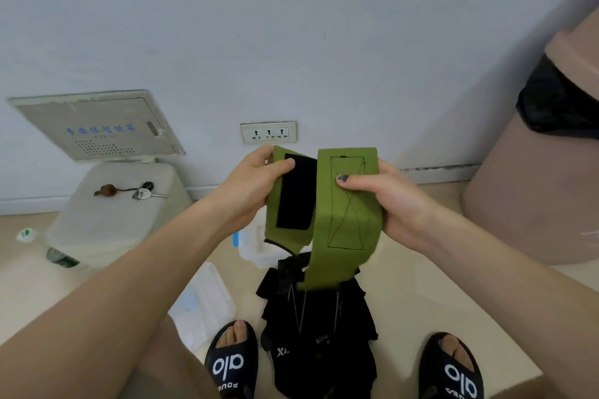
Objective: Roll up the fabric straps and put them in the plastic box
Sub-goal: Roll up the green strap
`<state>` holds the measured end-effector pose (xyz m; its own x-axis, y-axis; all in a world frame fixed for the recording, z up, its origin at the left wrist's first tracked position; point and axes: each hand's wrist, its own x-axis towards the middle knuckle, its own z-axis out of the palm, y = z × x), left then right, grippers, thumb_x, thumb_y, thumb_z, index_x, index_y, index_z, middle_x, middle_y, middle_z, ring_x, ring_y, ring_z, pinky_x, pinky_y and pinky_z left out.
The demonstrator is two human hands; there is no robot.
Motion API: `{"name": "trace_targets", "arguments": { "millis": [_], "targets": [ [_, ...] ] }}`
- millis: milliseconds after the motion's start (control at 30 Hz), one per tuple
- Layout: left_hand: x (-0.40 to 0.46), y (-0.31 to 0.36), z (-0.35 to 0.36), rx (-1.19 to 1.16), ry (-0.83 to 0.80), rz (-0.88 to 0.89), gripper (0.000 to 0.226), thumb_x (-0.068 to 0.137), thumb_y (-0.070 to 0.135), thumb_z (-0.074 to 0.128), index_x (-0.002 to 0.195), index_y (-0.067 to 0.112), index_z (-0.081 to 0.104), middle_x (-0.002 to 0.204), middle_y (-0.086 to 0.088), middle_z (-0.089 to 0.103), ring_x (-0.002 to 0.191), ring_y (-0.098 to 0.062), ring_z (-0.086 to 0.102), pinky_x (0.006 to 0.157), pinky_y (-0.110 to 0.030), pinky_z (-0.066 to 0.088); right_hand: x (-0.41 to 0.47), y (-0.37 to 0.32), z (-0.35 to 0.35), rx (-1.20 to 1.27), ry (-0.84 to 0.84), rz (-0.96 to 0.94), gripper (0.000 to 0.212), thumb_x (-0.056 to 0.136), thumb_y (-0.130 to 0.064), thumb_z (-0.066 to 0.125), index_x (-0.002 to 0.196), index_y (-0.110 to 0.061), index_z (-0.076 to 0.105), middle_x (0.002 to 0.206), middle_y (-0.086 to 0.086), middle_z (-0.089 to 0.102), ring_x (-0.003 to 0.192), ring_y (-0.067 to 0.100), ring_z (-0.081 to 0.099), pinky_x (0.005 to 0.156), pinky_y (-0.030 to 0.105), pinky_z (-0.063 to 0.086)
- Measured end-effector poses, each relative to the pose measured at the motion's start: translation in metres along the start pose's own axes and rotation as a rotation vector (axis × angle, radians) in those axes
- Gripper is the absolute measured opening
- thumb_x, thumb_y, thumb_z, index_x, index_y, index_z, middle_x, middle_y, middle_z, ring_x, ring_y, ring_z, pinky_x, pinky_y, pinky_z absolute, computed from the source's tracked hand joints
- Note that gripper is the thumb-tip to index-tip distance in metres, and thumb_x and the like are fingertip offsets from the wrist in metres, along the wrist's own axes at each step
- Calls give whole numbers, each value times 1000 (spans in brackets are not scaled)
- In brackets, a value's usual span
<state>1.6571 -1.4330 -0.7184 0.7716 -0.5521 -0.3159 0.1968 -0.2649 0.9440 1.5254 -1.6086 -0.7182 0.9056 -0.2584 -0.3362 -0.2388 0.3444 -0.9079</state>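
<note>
I hold a green fabric strap up in front of me with both hands. My left hand grips the end that carries a black hook-and-loop patch, thumb on the patch. My right hand pinches the other end, thumb on its stitched rectangle. The strap's loop hangs down between the hands. Below it, black fabric straps lie in a pile on the floor. A clear plastic box stands on the floor behind my left wrist, partly hidden, and its clear lid lies beside my left foot.
A pale lidded bin with keys on top stands at the left by the wall. A large brown trash can with a black liner fills the right. A wall socket is straight ahead. My feet in black slippers flank the pile.
</note>
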Motion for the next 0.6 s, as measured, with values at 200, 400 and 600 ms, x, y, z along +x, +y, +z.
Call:
{"name": "trace_targets", "arguments": {
  "millis": [200, 400, 600],
  "targets": [
    [-6, 3, -10, -24, 35, 52, 49, 99, 0, 57, 136, 29, 42, 105, -6, 77, 83, -16, 73, 72, -31, 59, -1, -12, -5, 32, 24, -25, 43, 92, 7, 60, 129, -14, 63, 114, 14, 76, 99, 33, 76, 74, 43, 63],
    [-9, 4, -13, 38, 40, 85, 35, 96, -4, 54, 113, 19, 74, 120, -11, 73, 100, -20, 72, 89, -36, 60, -7, -13, 3, 33, -144, -56, 48, 96, 7, 54, 136, -18, 59, 127, 11, 72, 114, 33, 71, 89, 48, 61],
    [-10, 5, -11, -6, 52, 98, 21, 99, 6, 61, 113, 12, 75, 114, -9, 76, 110, -25, 72, 95, -38, 60, -12, -13, 12, 66, -242, -67, 42, 100, -5, 53, 138, -22, 60, 133, 9, 70, 120, 30, 68, 92, 47, 60]
  ]
}}
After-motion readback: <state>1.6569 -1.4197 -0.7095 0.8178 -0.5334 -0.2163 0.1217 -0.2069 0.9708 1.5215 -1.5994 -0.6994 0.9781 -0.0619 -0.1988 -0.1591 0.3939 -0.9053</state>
